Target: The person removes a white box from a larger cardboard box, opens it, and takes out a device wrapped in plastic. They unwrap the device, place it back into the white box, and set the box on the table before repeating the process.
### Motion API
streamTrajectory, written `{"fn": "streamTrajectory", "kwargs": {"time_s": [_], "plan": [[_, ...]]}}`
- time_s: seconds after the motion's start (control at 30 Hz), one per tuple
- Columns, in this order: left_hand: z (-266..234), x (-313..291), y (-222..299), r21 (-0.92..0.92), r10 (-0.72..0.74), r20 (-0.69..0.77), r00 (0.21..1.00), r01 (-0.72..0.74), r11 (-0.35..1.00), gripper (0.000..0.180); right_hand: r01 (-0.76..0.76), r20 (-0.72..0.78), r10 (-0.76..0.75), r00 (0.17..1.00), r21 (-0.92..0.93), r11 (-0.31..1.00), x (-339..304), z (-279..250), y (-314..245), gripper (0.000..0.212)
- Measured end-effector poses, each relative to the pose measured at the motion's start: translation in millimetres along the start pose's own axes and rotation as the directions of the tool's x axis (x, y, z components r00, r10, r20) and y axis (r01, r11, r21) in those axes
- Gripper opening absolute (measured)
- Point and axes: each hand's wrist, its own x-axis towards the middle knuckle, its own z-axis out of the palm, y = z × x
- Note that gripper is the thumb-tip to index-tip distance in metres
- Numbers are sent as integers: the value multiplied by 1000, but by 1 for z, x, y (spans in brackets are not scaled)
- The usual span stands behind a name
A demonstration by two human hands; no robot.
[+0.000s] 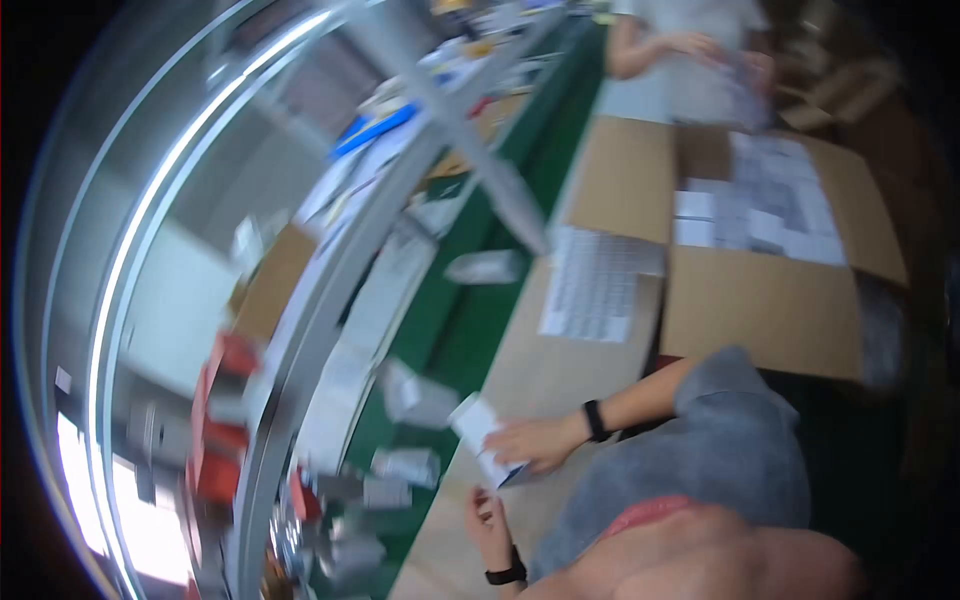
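Observation:
A small white box [478, 432] lies tilted at the edge of the light worktop. Over its lower part rests my right hand [535, 445], its fingers closed on the box and a black band at the wrist. My left hand [488, 525], also with a black wristband, is just below the box's lower end. Its fingers are loosely curled and apart, and I see nothing in them. Blur hides finer detail of the fingers and the box.
A large open carton [760, 310] holds several white boxes. A printed sheet [590, 285] lies beside it. White packets [410, 465] lie along the green surface [440, 350]. A grey post [450, 120] stands beyond. Another person's hand [695, 45] is at the far side.

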Motion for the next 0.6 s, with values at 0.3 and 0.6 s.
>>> {"fn": "streamTrajectory", "kwargs": {"time_s": [0.3, 0.6], "plan": [[20, 72, 19, 207, 371, 476, 797, -512, 833, 80, -134, 6, 134, 991, 101, 986, -5, -20, -4, 42], [19, 55, -9, 154, 311, 236, 920, -352, 923, 78, -148, -127, 146, 981, -3, 989, -13, -8, -8, 38]]}}
